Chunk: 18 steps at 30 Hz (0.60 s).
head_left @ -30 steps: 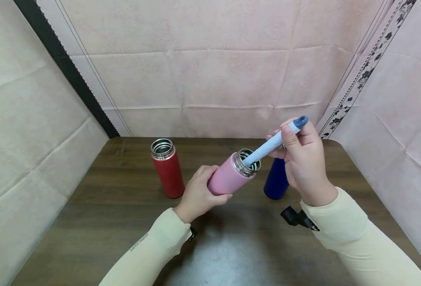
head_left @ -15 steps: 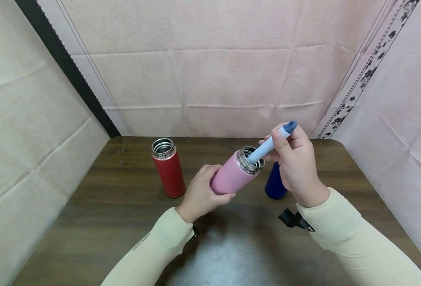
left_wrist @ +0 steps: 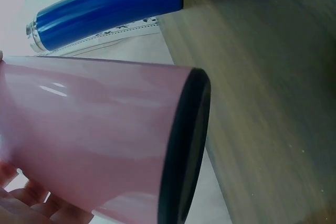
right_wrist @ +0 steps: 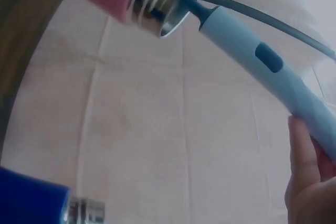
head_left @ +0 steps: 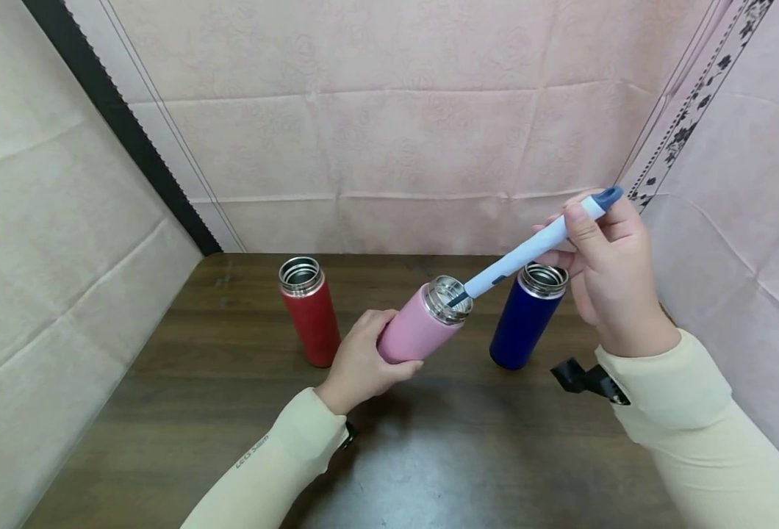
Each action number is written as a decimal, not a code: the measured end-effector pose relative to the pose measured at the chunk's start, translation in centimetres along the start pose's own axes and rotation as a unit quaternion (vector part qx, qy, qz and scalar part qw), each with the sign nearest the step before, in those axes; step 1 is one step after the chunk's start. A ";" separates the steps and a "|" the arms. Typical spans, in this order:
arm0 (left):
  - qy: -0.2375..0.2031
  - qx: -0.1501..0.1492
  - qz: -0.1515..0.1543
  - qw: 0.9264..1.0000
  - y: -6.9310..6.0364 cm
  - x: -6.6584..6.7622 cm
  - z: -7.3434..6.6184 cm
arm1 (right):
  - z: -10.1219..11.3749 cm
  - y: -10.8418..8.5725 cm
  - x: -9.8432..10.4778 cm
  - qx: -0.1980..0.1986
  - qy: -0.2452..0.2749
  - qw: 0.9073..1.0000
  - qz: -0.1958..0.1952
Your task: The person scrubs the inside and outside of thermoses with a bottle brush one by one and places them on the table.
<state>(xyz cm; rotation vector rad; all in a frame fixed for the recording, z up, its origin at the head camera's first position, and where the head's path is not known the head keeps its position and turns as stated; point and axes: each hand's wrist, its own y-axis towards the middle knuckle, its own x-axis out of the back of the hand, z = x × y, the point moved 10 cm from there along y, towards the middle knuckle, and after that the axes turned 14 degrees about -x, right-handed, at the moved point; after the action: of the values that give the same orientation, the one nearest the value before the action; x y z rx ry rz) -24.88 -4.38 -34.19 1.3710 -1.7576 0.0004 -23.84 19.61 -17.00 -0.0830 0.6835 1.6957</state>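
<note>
In the head view the left hand (head_left: 363,361) grips a pink bottle (head_left: 417,329), tilted with its open steel mouth up and to the right. The right hand (head_left: 617,275) pinches a light blue handle (head_left: 522,253) near its dark blue end. The handle's thin dark lower part enters the pink bottle's mouth; its tip is hidden inside. In the right wrist view the dark neck (right_wrist: 197,8) of the blue handle (right_wrist: 252,51) passes into the steel rim. The left wrist view shows the base end of the pink bottle (left_wrist: 100,129) and some left-hand fingers (left_wrist: 39,198).
An open red bottle (head_left: 313,323) stands left of the left hand on the wooden table (head_left: 184,397). Beneath the blue handle, an open dark blue bottle (head_left: 522,323) stands near the right hand. Pale cloth (head_left: 389,147) hangs behind and at both sides.
After dipping lower half a second ago, the right hand has moved up and right, drawing much of the blue handle out of the pink bottle. The left hand and bottle have shifted slightly left.
</note>
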 end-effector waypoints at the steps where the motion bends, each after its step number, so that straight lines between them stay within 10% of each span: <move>1: 0.000 0.001 0.001 1.000 0.0 0.0 0.1 | 0.1 0.0 0.0 -0.001 0.006 1.000 0.007; 18: -0.040 0.033 0.009 0.999 -0.2 -1.0 0.4 | 0.3 -0.7 -1.1 -0.008 0.023 0.996 0.083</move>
<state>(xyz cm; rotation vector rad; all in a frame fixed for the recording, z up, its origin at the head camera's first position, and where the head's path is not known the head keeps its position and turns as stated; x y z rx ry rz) -24.95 -3.90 -35.18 1.4192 -1.8521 0.0137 -22.85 18.84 -16.61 -0.0783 0.7277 1.8642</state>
